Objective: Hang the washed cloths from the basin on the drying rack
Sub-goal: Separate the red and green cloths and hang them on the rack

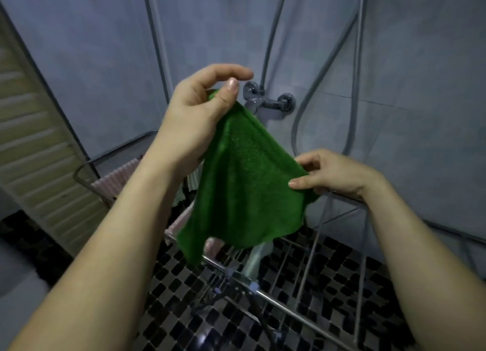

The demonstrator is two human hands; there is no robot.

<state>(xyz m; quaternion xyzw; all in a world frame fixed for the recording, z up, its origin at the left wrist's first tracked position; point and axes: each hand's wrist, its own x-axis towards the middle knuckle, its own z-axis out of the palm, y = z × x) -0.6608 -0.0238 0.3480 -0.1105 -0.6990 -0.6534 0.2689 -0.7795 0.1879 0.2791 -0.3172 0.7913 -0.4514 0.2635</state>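
The green cloth hangs spread in the air above the drying rack, over its middle rods and touching none of them that I can see. The left hand pinches its top corner between thumb and forefinger, raised high. The right hand pinches the right corner lower down, near the rack's far edge. A pink cloth drapes over the rack's left end. Behind, a chrome mixer tap sits on the tiled wall; mosaic floor lies below.
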